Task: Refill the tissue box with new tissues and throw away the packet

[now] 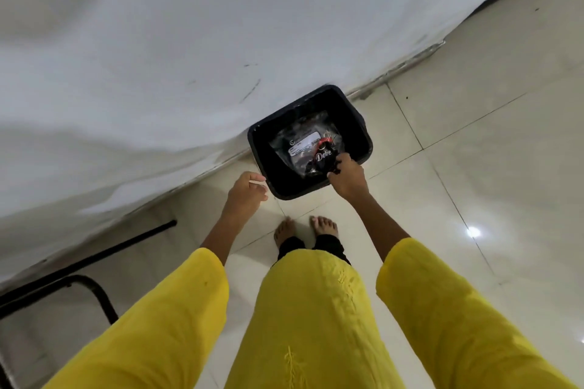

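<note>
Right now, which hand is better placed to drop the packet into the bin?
The right hand: its fingers already pinch the dark crumpled plastic packet over the open black rectangular plastic bin. The left hand hangs empty beside the bin's rim.

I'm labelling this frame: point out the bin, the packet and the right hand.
bin [366, 148]: head view, right rim.
packet [300, 144]: head view, white label.
right hand [347, 175]: head view, back of hand.

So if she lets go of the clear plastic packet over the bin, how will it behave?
The packet looks thin and crinkled, so probably floppy and light. Held by the right hand above the black bin, it would likely drift down rather than drop straight.
</note>
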